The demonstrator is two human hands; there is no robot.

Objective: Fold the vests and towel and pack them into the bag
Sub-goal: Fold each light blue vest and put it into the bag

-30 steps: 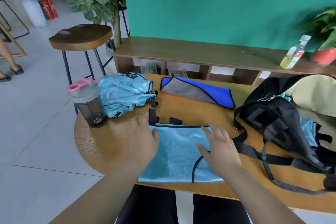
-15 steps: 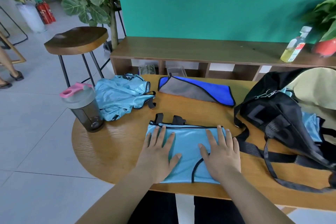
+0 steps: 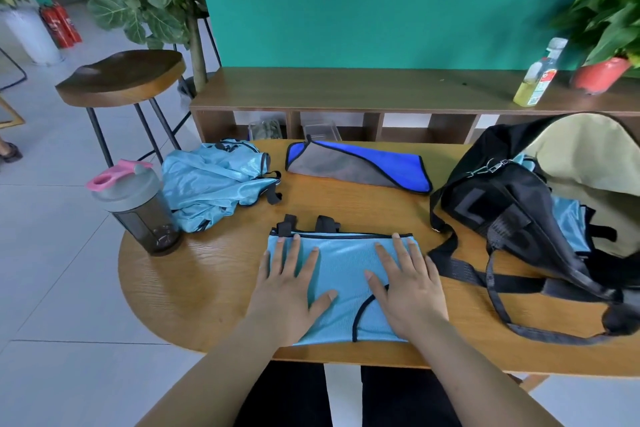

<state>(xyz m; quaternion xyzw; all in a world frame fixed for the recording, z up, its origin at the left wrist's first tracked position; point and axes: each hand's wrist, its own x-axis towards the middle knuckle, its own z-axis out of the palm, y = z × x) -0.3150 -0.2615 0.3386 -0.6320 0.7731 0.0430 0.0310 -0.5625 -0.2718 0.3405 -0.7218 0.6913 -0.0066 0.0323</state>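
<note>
A folded light-blue vest (image 3: pixel 341 265) with black trim lies flat at the table's near edge. My left hand (image 3: pixel 291 291) rests palm down on its left half, fingers spread. On its right half my right hand (image 3: pixel 407 288) presses flat in the same way. A second light-blue vest (image 3: pixel 211 184) sits crumpled at the back left. The blue-and-grey towel (image 3: pixel 360 166) lies folded at the back middle. The black bag (image 3: pixel 512 204) stands open on the right with its beige lining showing and light-blue fabric (image 3: pixel 568 222) inside.
A dark shaker bottle (image 3: pixel 138 208) with a pink lid stands at the table's left edge. Bag straps (image 3: pixel 498 291) trail across the wooden table (image 3: pixel 194 291) toward my right hand. Behind are a low shelf (image 3: pixel 381 90) with a bottle (image 3: pixel 538 74) and potted plant, and a stool (image 3: pixel 121 80).
Both hands have slid forward and outward across the folded vest and now lie flat on it with fingers spread. The view has tilted slightly.
</note>
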